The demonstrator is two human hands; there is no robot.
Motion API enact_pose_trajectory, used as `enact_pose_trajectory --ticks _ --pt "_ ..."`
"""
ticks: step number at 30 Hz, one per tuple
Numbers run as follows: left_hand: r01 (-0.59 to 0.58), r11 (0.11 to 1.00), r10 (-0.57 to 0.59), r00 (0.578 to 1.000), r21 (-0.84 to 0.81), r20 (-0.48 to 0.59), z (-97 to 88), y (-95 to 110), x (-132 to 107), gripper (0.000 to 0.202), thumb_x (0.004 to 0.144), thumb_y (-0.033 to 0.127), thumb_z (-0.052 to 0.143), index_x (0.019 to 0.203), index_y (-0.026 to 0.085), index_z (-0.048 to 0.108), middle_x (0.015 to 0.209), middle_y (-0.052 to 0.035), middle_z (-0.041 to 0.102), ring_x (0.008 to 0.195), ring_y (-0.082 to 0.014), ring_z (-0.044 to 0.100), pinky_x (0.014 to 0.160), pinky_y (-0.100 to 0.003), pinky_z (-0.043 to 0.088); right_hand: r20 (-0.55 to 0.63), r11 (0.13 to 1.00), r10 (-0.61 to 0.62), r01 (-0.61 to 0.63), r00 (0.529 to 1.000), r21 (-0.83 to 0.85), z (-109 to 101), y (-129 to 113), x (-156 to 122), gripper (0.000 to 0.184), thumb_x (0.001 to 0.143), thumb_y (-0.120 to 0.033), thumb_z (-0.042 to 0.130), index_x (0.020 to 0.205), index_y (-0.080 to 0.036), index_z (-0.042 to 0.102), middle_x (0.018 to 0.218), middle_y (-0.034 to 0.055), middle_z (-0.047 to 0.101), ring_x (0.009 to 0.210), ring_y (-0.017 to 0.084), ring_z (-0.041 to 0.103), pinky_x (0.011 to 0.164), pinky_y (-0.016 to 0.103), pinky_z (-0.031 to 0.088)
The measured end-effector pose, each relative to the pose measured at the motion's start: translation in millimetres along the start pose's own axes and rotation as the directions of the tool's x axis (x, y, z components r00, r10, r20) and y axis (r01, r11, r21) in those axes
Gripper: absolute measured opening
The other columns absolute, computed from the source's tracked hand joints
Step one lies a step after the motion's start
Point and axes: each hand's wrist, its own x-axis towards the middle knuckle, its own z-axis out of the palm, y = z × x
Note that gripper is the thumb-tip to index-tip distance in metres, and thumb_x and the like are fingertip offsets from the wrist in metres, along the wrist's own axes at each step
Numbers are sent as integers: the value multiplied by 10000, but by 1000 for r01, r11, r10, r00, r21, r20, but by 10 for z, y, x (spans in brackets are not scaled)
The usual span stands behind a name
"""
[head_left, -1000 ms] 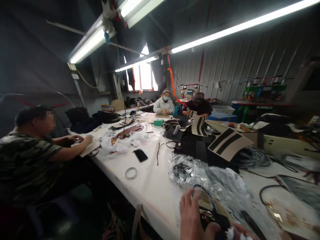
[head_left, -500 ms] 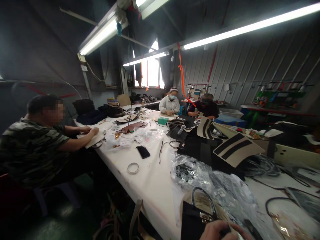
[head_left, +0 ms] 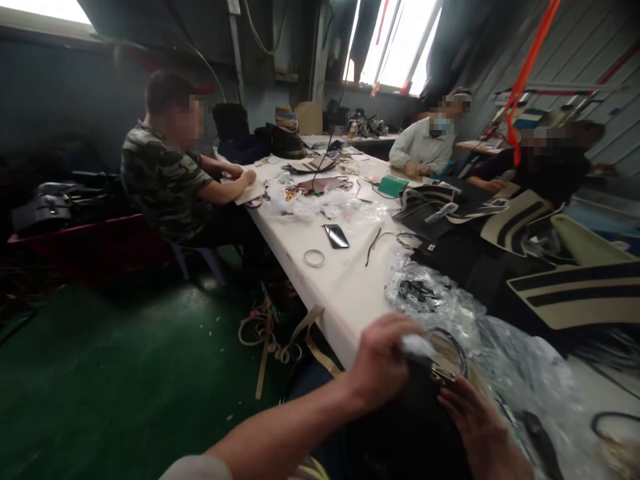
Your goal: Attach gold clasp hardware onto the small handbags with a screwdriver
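A black handbag leans at the near edge of the table, with a dark top handle and a metal clasp. My left hand is closed on a small white cloth-like wad, blurred, at the bag's upper edge. The fingers of my right hand grip the bag's right side just below the clasp. The bag's lower part is dark and runs out of view at the bottom.
Crumpled clear plastic covers the table on the right. Farther along lie a phone, a pale ring and striped panels. A person in camouflage sits left; two more people sit at the far side. Straps hang below.
My view has swung left and down. My left hand has come in from the left to the bag's top with the white wad. My right hand stays at the bag.
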Motion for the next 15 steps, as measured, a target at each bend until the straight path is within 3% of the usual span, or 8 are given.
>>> enact_pose_trajectory --ticks 2,4,5,6,8,10,12,15 --pt "82 995 -95 961 -58 -258 -647 -94 117 318 856 -25 596 1004 174 796 1066 -81 791 1015 -213 735 928 -366 616 -48 998 21 -18 999 52 -12 7 0 559 1049 -725 597 1300 -256 768 1475 145 705 1071 305 778 930 507 685" --pt "232 967 -257 866 -110 -430 -1407 -293 159 229 860 1 645 973 161 764 1125 -88 784 920 -190 693 784 -333 598 -86 996 32 -25 996 88 -3 24 -35 571 1058 -712 601 1278 -215 778 1384 162 743 981 269 775 872 458 688" --pt "302 942 -335 796 -150 -505 -1780 -416 142 190 890 13 642 982 154 728 1132 -100 775 904 -193 684 746 -335 590 -101 996 34 -26 994 82 6 38 -62 570 1060 -698 616 1260 -192 785 1311 167 766 943 258 770 844 437 685" --pt "444 854 -511 620 -272 -595 -2118 -545 99 173 904 18 676 985 171 694 1100 -70 771 918 -197 696 773 -348 598 -111 998 34 -28 993 58 16 56 -92 560 1061 -679 636 1245 -173 791 1253 169 781 922 251 765 825 420 680" --pt "556 751 -630 441 -356 -640 -2626 -807 -53 225 952 2 635 1106 167 620 1044 -55 742 936 -208 704 836 -403 604 -134 1000 28 -29 991 -8 30 96 -148 519 1056 -634 682 1200 -150 803 1225 173 790 921 247 763 814 394 672" --pt "634 648 -717 321 -421 -619 -2859 -1075 -236 226 957 -26 611 1088 155 577 971 -46 709 905 -203 706 874 -445 618 -153 997 14 -25 988 -71 28 130 -181 502 1044 -623 709 1148 -142 812 1234 178 792 942 255 766 805 381 670" --pt "705 531 -795 222 -470 -565 -2867 -1352 -363 210 938 -41 617 1001 152 563 907 -49 675 858 -214 698 868 -475 633 -163 991 -6 -15 987 -130 15 145 -187 513 1035 -639 711 1123 -144 815 1205 174 799 939 266 768 787 386 676" --pt "777 402 -864 148 -484 -481 -2724 -1734 -333 214 919 -8 691 936 162 561 866 -47 644 855 -232 687 848 -445 633 -141 977 -50 19 989 -211 3 133 -175 533 1031 -667 696 1138 -159 819 1068 139 810 919 282 771 772 399 687"
